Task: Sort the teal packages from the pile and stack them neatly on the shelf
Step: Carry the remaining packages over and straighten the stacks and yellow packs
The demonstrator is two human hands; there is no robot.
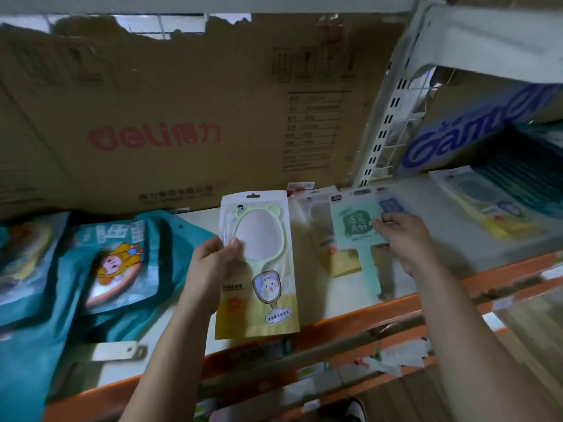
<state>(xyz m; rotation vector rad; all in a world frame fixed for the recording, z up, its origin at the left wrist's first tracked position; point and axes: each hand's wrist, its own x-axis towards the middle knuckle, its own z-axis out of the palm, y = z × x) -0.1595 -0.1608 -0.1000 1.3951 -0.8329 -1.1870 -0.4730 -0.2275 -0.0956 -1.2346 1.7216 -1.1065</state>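
Two hands are at work over the pale shelf board (195,214) with its orange front rail, and the thing that matters most lies to your far left: the stack of teal plastic packages printed with a cartoon child (122,260), spread flat and overlapping across the left part of the shelf, long sides running roughly away from you. Your left hand (210,269) is the nearer one to that stack — just beside its right edge. It is closed in a pinch, thumb on the front, on a clear-and-yellow pouch holding a pale green hand mirror (259,263), held upright with its long axis pointing away from you and its lower end over the rail. Your right hand (405,239) sits well apart from the teal stack, fingers curled down on a mint-green square mirror with a handle (356,226) in the loose pile at the right; how firm that grip is, you cannot tell through the blur. Judged from this, neither held item is teal — any sorting towards the stack runs leftward.
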